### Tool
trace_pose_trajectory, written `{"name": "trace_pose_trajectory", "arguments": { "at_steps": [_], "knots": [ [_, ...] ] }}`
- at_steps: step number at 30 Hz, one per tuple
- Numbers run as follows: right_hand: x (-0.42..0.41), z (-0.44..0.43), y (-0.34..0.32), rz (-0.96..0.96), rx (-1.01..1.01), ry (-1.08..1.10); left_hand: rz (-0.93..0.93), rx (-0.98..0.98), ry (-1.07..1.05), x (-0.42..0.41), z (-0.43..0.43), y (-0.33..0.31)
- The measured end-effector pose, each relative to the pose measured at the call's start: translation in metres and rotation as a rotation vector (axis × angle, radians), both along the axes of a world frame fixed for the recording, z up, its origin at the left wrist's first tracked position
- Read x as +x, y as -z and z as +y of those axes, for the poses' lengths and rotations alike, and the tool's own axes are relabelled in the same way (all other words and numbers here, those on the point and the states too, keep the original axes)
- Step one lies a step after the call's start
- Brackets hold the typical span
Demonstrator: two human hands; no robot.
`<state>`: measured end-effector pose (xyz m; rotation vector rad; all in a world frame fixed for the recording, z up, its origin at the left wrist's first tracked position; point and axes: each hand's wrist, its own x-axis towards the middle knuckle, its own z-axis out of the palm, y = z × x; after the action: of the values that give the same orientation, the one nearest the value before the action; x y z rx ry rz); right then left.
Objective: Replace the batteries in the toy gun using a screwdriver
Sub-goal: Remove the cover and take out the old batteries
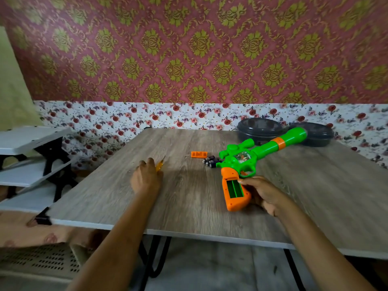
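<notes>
A green and orange toy gun (252,156) lies on the wooden table (189,196), barrel pointing to the far right. Its orange grip shows an uncovered green battery bay with nothing in it. My right hand (262,193) holds that grip from the right side. The orange battery cover (198,154) lies apart on the table, and a few dark batteries (210,161) rest just left of the gun's body. My left hand (147,177) is closed over a yellow-handled screwdriver (160,163), whose tip points away from me.
Two dark round lidded containers (260,128) (315,134) stand at the table's back right, against the floral wall. A white shelf unit (31,156) stands to the left. A tiny screw (186,157) seems to lie near the cover.
</notes>
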<state>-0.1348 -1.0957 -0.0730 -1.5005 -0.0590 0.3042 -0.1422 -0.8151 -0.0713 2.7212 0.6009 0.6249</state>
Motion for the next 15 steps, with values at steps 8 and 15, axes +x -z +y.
{"name": "trace_pose_trajectory", "arguments": {
  "at_steps": [8,15],
  "knots": [
    [-0.02,0.003,-0.007,0.073,0.007,-0.073,-0.052,-0.742,0.613,-0.032,-0.056,-0.005],
    [-0.034,0.002,-0.006,0.2,0.05,-0.129,0.149,-1.066,0.817,-0.052,-0.095,-0.018]
  ]
}}
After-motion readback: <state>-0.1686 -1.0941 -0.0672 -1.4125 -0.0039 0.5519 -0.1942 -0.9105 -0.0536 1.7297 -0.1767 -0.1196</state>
